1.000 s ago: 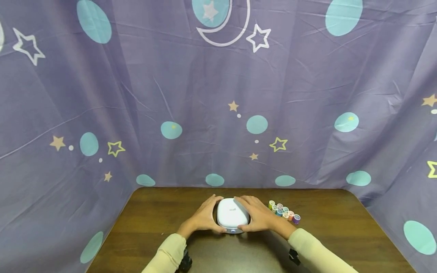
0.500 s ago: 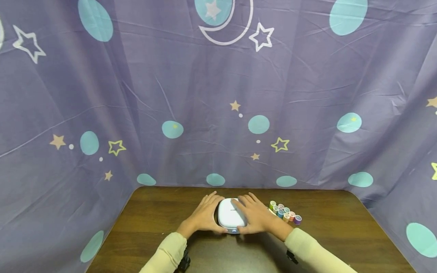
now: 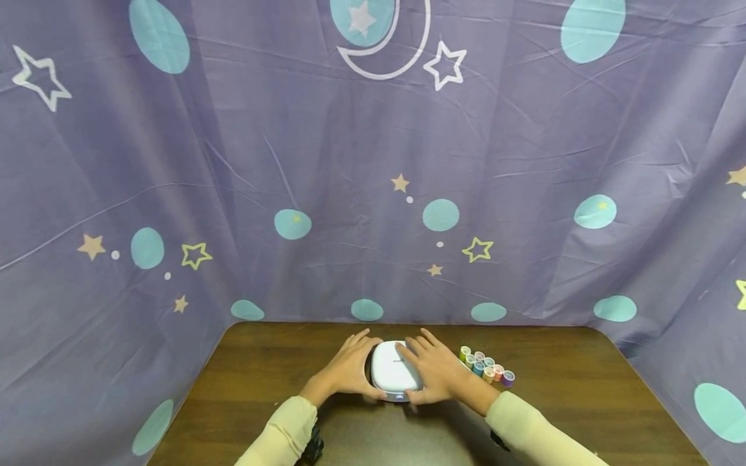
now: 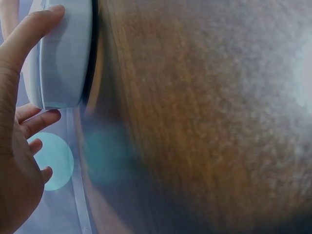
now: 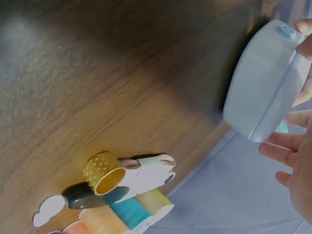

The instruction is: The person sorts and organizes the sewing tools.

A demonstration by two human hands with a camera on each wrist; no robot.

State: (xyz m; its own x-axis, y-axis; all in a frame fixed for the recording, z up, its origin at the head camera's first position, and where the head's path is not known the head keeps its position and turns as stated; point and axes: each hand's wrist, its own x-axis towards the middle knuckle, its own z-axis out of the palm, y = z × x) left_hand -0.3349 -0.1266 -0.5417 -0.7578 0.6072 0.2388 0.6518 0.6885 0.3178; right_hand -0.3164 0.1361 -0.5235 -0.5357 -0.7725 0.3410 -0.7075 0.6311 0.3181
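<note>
A white rounded case (image 3: 392, 366) sits on the wooden table in front of me, with small lettering on its lid and a round button on its front side. My left hand (image 3: 348, 370) grips its left side, thumb at the front and fingers toward the back. From the right, my right hand (image 3: 438, 370) holds it too, its thumb near the button and a finger over the lid. In the right wrist view the case's side (image 5: 261, 78) shows a seam between lid and base, which are together. The left wrist view shows my left thumb (image 4: 46, 19) lying on the case wall.
Several thread spools (image 3: 488, 374) in different colours stand right of the case. Beside them lie a gold thimble (image 5: 103, 173), a white piece (image 5: 153, 175) and a dark item (image 5: 83, 195). A purple patterned curtain (image 3: 361, 162) hangs behind the table (image 3: 268, 362).
My right hand has shifted slightly left over the case, its fingers now more spread and one lying farther onto the lid. The left hand keeps its hold.
</note>
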